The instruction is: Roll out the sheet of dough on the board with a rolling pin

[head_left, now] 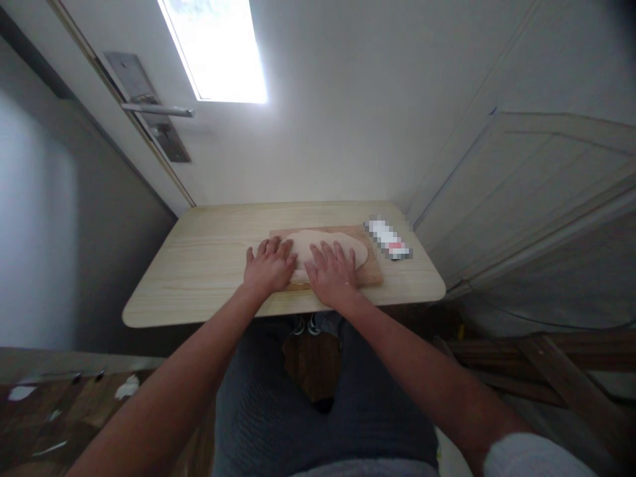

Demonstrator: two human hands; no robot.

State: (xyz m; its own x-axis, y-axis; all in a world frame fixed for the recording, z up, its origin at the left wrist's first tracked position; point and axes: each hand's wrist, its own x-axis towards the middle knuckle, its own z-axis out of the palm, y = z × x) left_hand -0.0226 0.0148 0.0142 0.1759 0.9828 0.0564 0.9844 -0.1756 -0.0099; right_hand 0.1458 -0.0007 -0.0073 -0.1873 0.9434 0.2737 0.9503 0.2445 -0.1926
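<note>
A flattened, pale sheet of dough (pixel 318 240) lies on a wooden cutting board (pixel 371 273). My left hand (pixel 269 266) rests over the left end of the board with its fingers spread, the thumb side against the dough's left edge. Flat on the dough's front right part is my right hand (pixel 334 270), palm down and fingers apart. Neither hand grips anything. Both hands hide parts of the dough and the board's front edge.
The board sits on a narrow light-wood table (pixel 199 265) with rounded front corners. To its right lies a blurred-out, phone-like object (pixel 388 238). Behind the table stands a white door with a metal handle (pixel 159 110) and a bright window pane (pixel 221 50).
</note>
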